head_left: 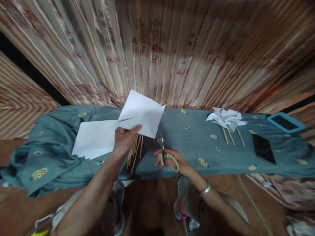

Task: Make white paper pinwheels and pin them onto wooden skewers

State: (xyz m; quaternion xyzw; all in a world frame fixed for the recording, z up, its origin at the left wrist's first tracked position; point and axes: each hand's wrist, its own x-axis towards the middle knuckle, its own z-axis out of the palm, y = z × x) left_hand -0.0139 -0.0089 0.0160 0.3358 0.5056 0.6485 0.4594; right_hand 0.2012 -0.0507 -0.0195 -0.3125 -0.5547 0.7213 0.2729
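Pinching one white sheet between thumb and fingers, my left hand holds it raised over the bench; at least one slit runs in from its left side; my right hand is closed around one pair of scissors, fingers through the two green handles, blades pointing up, just beside the sheet's lower corner and apart from it; one bracelet circles my right wrist; a stack of white paper lies left of my left hand, too tightly layered to count; several wooden sticks lie partly under the raised sheet, overlapping; far right, white pinwheels overlap, three sticks showing below them; beyond lie one black phone and one blue-framed tablet.
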